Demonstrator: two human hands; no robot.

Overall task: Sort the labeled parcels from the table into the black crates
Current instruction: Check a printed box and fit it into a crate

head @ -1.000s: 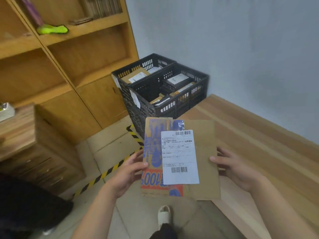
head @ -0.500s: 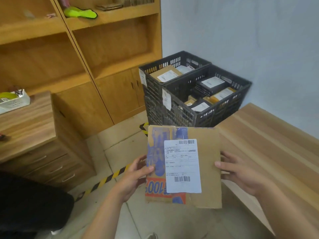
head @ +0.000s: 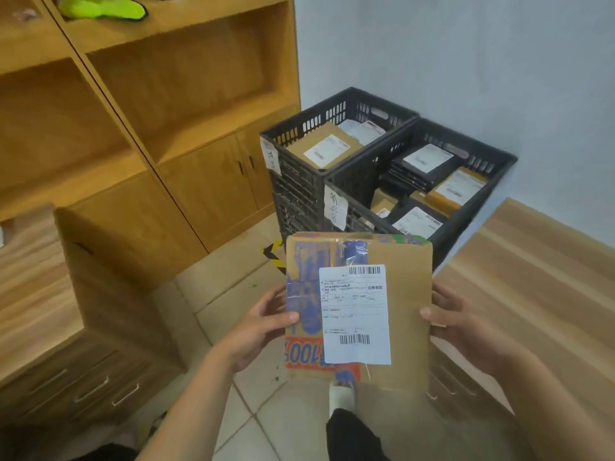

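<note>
Nearing black plastic crates at one o'clock; left hand and right hand keep their grip on the brown labelled cardboard parcel, drop-off likely next.

A worker's bare left hand and forearm at seven o'clock, bare right hand and forearm at four; dark trouser leg and white shoe at six.

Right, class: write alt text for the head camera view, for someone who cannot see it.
A person's left hand and right hand hold a flat cardboard parcel by its side edges, its white shipping label facing the camera. Beyond stand two black crates holding labelled parcels.
</note>
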